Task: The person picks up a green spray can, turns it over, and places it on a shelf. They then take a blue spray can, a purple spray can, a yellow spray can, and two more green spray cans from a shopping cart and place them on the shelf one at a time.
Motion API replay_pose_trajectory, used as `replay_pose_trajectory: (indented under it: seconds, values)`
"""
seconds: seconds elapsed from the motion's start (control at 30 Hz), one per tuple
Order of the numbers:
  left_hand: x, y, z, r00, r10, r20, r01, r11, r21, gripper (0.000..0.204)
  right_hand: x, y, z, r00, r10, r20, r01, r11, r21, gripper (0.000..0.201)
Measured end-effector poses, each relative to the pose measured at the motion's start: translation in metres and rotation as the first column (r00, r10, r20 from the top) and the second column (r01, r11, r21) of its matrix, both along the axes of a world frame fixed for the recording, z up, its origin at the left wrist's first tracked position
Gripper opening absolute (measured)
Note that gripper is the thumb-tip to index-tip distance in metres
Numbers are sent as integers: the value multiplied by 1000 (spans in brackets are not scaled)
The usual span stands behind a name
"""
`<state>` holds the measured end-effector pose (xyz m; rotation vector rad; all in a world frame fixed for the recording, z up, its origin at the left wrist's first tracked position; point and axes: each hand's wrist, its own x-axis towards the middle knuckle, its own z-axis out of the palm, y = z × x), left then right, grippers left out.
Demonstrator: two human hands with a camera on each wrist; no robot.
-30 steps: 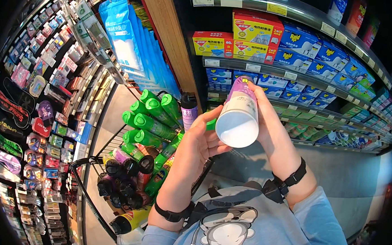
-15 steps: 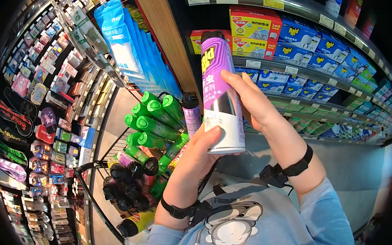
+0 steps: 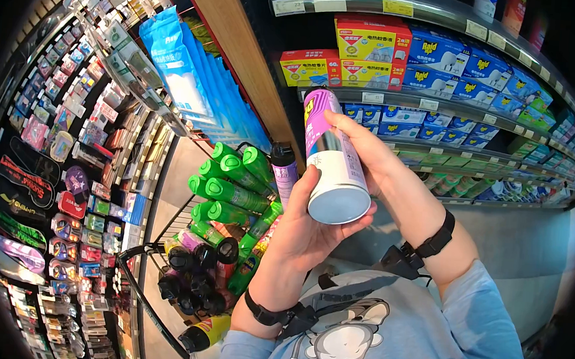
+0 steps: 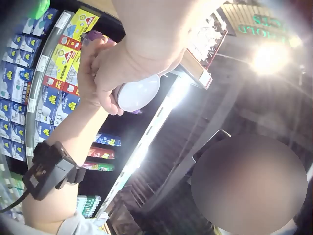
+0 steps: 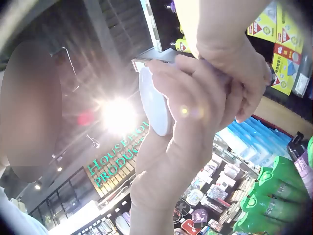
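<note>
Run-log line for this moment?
left hand: grips can, base end | right hand: grips can, farther up | can: tilted, base toward head camera | nearby: green bottles

Left hand (image 3: 305, 228) and right hand (image 3: 363, 148) curl their fingers (image 5: 183, 88), perhaps touching.

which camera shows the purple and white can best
The head view, because the can shows its printed side and base there. Left wrist view: mainly base, a little purple. Right wrist view: mainly base, fingers hiding most else.

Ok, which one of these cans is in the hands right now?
The purple-and-white can, gripped by the left hand and right hand; the green cans are in neither.
</note>
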<state>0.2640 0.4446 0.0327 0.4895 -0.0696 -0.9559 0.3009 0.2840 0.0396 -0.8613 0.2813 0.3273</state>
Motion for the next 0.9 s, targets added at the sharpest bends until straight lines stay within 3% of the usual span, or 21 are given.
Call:
replay_pose_trajectory:
  seconds: [0.07,0.17,0.27,0.3,0.37,0.47,0.6,0.63,0.7,0.73,0.77,0.8,0.83,0.9]
  values:
    - [-1,-2,0,999,23,32,-26,996,87,75,-2,-2,1,999,4,-54,-8,997,-75,50]
    - [6,1,-8,969,-103,224,62,981,184,77,-3,-4,-9,966,-223,132,248,943,-220,59]
    - [26,0,-42,926,-130,354,62,978,198,84,-12,-9,-7,901,-223,372,301,939,-168,73]
    - [25,0,-37,903,-94,419,-10,971,238,69,-14,-9,-7,866,-248,434,358,914,-192,74]
    - [25,-9,-29,787,-99,609,-123,942,312,70,-19,-16,-10,801,-208,562,416,867,-273,79]
    - [25,-30,-23,737,-123,665,-159,924,347,77,-29,-31,-7,726,-128,676,436,845,-308,91]
    - [26,-61,-18,696,-68,715,-186,944,271,72,-31,-57,10,628,-41,777,492,795,-355,93]
    - [27,-70,-15,671,0,741,-244,944,221,71,-30,-65,19,619,-39,784,501,789,-357,93]
    - [34,-88,-10,636,73,768,-301,940,161,71,-37,-78,45,656,52,753,540,665,-516,95]
    - [41,-97,-7,559,129,819,-402,906,131,72,-39,-85,53,643,68,763,583,602,-546,97]
    - [47,-106,-4,474,179,862,-498,862,95,72,-38,-91,55,637,74,768,586,600,-544,97]
    - [52,-117,6,426,256,868,-532,847,11,73,-37,-96,55,656,128,744,591,526,-612,98]
    - [67,-129,2,315,272,909,-554,831,-56,75,-35,-102,60,677,180,714,591,446,-672,98]
    - [75,-145,19,308,194,931,-597,802,30,81,-26,-116,71,696,200,690,545,478,-689,94]
